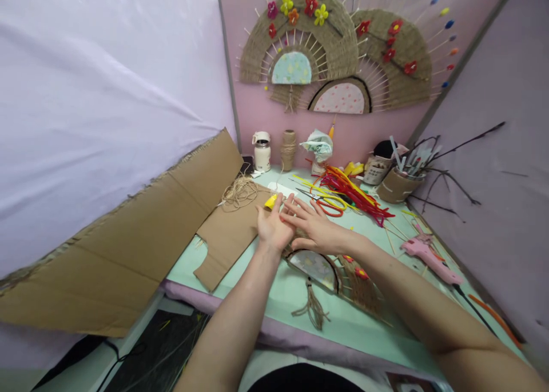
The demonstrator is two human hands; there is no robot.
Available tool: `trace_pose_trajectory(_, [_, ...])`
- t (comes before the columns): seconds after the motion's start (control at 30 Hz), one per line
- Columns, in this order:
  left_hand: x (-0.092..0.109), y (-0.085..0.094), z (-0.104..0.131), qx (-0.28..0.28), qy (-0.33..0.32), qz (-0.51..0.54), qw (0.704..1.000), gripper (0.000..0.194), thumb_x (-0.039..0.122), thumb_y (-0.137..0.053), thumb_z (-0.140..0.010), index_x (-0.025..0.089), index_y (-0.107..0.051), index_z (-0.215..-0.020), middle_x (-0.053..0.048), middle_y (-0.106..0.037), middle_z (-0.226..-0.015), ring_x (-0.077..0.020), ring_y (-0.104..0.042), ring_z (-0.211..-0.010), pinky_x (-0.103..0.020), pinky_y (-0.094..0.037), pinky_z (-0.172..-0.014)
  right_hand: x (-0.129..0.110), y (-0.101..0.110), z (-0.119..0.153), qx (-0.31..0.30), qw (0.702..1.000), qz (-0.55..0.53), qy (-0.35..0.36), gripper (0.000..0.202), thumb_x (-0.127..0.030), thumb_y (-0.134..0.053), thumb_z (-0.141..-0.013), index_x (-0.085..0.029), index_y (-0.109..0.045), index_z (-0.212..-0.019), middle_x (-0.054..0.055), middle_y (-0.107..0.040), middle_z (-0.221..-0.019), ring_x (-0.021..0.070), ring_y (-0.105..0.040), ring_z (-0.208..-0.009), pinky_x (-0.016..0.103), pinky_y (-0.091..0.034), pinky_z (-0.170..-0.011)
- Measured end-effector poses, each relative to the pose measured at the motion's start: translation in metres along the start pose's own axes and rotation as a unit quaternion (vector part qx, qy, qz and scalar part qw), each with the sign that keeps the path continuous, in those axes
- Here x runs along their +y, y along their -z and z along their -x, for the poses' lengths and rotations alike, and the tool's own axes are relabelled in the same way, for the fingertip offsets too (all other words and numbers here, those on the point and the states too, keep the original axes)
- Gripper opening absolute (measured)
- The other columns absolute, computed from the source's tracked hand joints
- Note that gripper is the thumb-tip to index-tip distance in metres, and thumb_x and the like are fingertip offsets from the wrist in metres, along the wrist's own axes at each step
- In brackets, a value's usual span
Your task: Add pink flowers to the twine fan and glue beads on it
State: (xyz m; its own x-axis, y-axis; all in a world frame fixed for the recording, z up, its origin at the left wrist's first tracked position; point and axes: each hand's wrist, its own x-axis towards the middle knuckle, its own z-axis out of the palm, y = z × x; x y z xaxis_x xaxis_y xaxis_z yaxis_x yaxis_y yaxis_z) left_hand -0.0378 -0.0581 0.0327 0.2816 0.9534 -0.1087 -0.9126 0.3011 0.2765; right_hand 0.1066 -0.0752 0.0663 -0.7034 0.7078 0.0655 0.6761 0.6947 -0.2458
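the woven fan (343, 278) lies flat on the table (278, 295), long axis running from 10 to 4 o'clock, under both hands. right hand (319, 229) rests on it, fingers spread flat. left hand (272, 226) touches its 10 o'clock edge, fingers loosely together, holding nothing visible.

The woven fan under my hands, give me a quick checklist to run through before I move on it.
1. Left hand free of tools: ok, fingers spread, nothing gripped.
2. Right hand free: ok, lying flat over the woven fan.
3. Fan flat on the table: ok, tassel hanging toward the near edge.
4. Scissors within reach: ok, just beyond the fingers.
5. Glue gun clear of the hands: ok, off to the right.
6. Glue gun hot or switched on: cannot tell.
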Motion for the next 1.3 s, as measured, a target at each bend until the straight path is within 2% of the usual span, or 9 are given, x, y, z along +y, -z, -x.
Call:
trace_pose_trajectory(0.1, [-0.0019,0.0023,-0.0011,-0.023,0.029,-0.001,0.999,0.077,0.075,-0.025,-0.082,0.02,-0.051,-0.129,-0.017,-0.046,-0.141,-0.0318,-0.052,-0.122,-0.053,-0.047,-0.093,-0.0024,-0.0013,-0.0006,0.0,1.0,-0.002,0.004,0.084,-0.067,-0.05,-0.081,-0.023,-0.03,-0.148,0.01,-0.012,-0.159,0.0353,0.003,-0.145,0.061,-0.003,-0.112])
trace_pose_trajectory(0.27, [0.0005,0.0024,-0.0018,-0.012,0.009,0.015,1.0,0.073,0.074,-0.027,-0.082,0.022,-0.053,-0.126,-0.016,-0.051,-0.135,-0.0306,-0.053,-0.121,-0.053,-0.046,-0.094,-0.0029,0.0015,0.0,0.009,1.0,0.016,0.01,0.077,-0.068,-0.048,-0.081,-0.025,-0.037,-0.145,0.009,-0.014,-0.158,0.0344,0.0,-0.145,0.061,-0.003,-0.112])
trace_pose_trajectory(0.47, [-0.0013,0.001,-0.0007,-0.02,0.04,0.012,0.999,0.073,0.075,-0.031,-0.08,0.022,-0.056,-0.122,-0.017,-0.053,-0.132,-0.0351,-0.053,-0.119,-0.06,-0.04,-0.096,-0.0048,0.0017,0.0001,0.008,1.0,0.016,0.006,0.08,-0.066,-0.051,-0.081,-0.025,-0.031,-0.148,0.009,-0.01,-0.159,0.0355,0.001,-0.145,0.06,-0.006,-0.112])
trace_pose_trajectory(0.63, [0.0021,0.0008,-0.001,-0.014,0.001,0.017,1.0,0.071,0.073,-0.027,-0.083,0.023,-0.053,-0.124,-0.016,-0.052,-0.133,-0.0303,-0.054,-0.118,-0.053,-0.045,-0.094,-0.0028,0.0047,0.0013,0.018,0.999,0.035,-0.005,0.075,-0.068,-0.048,-0.082,-0.026,-0.041,-0.143,0.009,-0.013,-0.159,0.035,-0.002,-0.145,0.06,-0.006,-0.112])
trace_pose_trajectory(0.8, [-0.0029,-0.0023,0.001,-0.015,0.043,0.001,0.999,0.075,0.076,-0.028,-0.08,0.021,-0.054,-0.124,-0.017,-0.052,-0.133,-0.0349,-0.052,-0.121,-0.059,-0.04,-0.097,-0.0029,0.0017,-0.0017,0.019,0.999,0.03,-0.01,0.078,-0.065,-0.05,-0.082,-0.026,-0.033,-0.147,0.01,-0.012,-0.159,0.0348,0.0,-0.145,0.06,-0.006,-0.112])
trace_pose_trajectory(0.9, [0.0007,-0.0009,0.0005,-0.019,0.026,0.011,0.999,0.073,0.074,-0.028,-0.082,0.021,-0.052,-0.126,-0.016,-0.051,-0.135,-0.0318,-0.052,-0.122,-0.055,-0.042,-0.097,-0.003,0.0028,-0.0005,0.004,1.0,0.022,0.009,0.076,-0.066,-0.049,-0.082,-0.027,-0.036,-0.146,0.008,-0.011,-0.159,0.0348,0.001,-0.145,0.061,-0.006,-0.112])
trace_pose_trajectory(1.0, [0.0021,-0.0009,0.0003,-0.024,0.006,0.014,1.0,0.071,0.072,-0.028,-0.083,0.021,-0.052,-0.126,-0.016,-0.052,-0.134,-0.0294,-0.052,-0.122,-0.051,-0.045,-0.096,0.0004,0.0032,-0.0002,0.023,0.999,0.023,-0.011,0.073,-0.066,-0.046,-0.083,-0.027,-0.039,-0.144,0.009,-0.012,-0.159,0.0359,-0.003,-0.144,0.062,-0.007,-0.111])
trace_pose_trajectory(1.13, [-0.0034,-0.0033,0.0018,-0.027,0.048,0.003,0.998,0.075,0.075,-0.029,-0.081,0.019,-0.055,-0.124,-0.018,-0.055,-0.13,-0.0345,-0.052,-0.121,-0.056,-0.044,-0.094,0.0001,0.0023,-0.0018,0.027,1.0,0.013,-0.006,0.073,-0.063,-0.048,-0.085,-0.025,-0.035,-0.146,0.01,-0.015,-0.158,0.0345,-0.003,-0.145,0.059,-0.007,-0.112])
trace_pose_trajectory(1.3, [-0.0005,-0.0003,-0.0017,-0.006,0.021,0.022,1.0,0.07,0.069,-0.026,-0.086,0.016,-0.054,-0.123,-0.018,-0.057,-0.126,-0.0293,-0.058,-0.113,-0.045,-0.05,-0.087,-0.0013,0.0034,-0.0009,0.018,1.0,0.001,0.0,0.069,-0.062,-0.049,-0.085,-0.026,-0.042,-0.143,0.01,-0.017,-0.158,0.0352,-0.004,-0.145,0.062,-0.007,-0.111])
